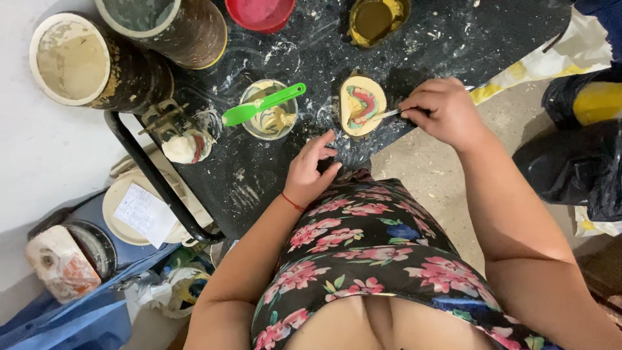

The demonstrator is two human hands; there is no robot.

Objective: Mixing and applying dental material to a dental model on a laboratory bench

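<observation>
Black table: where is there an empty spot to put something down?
Bare patches on the black table: right of the yellow-green dish, above the right hand; and the near edge left of the left hand, below the cup with the green spatula. Crowded: the tubs at top left.

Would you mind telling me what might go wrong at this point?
The mould sits near the table edge, and the left hand rests beside it rather than on it, so pressure from the metal tool in the right hand might push it off. The green spatula could tip from its cup.
</observation>
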